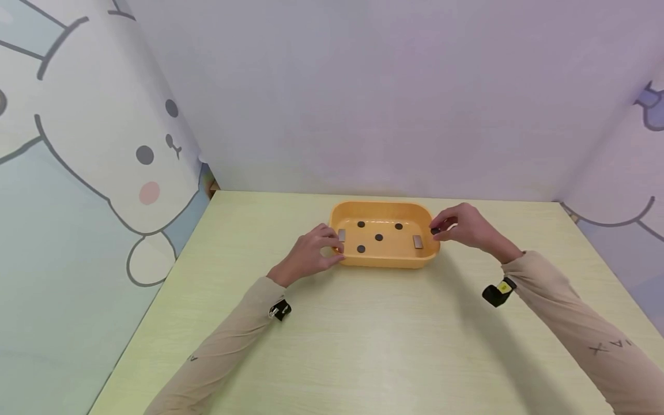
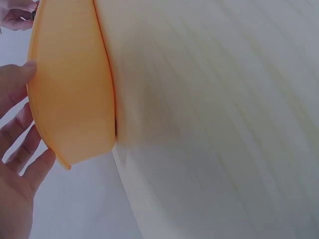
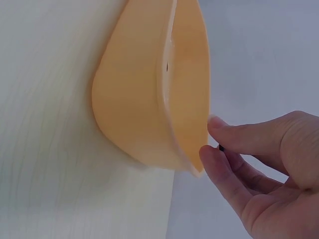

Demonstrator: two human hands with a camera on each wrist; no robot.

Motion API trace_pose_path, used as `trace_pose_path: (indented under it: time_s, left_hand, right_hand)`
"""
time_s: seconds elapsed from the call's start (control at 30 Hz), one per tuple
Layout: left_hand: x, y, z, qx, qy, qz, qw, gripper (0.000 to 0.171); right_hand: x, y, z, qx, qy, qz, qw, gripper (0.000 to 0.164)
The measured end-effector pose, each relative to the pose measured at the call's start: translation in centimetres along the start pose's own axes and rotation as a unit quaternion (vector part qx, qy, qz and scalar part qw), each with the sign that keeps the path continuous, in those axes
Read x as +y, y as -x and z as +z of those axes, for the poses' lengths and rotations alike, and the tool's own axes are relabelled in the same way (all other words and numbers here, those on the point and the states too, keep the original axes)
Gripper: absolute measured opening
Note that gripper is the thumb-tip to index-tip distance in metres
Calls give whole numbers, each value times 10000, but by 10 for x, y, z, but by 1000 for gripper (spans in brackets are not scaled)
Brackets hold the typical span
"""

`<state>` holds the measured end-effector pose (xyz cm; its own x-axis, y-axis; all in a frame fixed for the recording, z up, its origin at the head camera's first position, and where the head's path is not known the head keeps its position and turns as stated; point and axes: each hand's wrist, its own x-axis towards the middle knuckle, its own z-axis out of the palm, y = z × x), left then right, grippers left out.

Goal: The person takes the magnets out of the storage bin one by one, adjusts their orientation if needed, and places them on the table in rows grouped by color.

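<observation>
An orange-yellow plastic basin (image 1: pixel 381 262) with rounded corners stands on the table, several small dark round discs (image 1: pixel 379 237) scattered on its floor. My left hand (image 1: pixel 313 252) holds the basin's left end, thumb and fingertips at its rim; in the left wrist view, the hand (image 2: pixel 20 144) lies along the rim of the basin (image 2: pixel 75 84). At the right end, my right hand (image 1: pixel 461 226) pinches a small black disc (image 1: pixel 435 231) over the rim. The right wrist view shows only a sliver of that disc (image 3: pixel 221 148) between thumb and fingers.
Two small rectangular pieces sit inside the basin: a greyish one (image 1: pixel 342 235) at the left and a brownish one (image 1: pixel 417 241) at the right. The pale wood-grain table (image 1: pixel 384 340) meets a plain wall (image 1: pixel 363 115) behind the basin. Cartoon-printed panels (image 1: pixel 104 144) flank both sides.
</observation>
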<state>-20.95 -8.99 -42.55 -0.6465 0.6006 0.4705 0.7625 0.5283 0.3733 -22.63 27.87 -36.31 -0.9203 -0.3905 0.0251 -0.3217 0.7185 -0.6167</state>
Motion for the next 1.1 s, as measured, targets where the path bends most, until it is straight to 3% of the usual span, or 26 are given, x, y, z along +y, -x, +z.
trace_pose_path:
  time_s: [0.6, 1.1]
  left_hand:
    - [-1, -1, 0, -43, -49, 0, 10000, 11]
    - [0, 0, 0, -62, -105, 8, 9999, 11]
  right_hand:
    - [20, -1, -9, 58, -32, 367, 9993, 23]
    - [42, -3, -2, -58, -119, 703, 9974, 23]
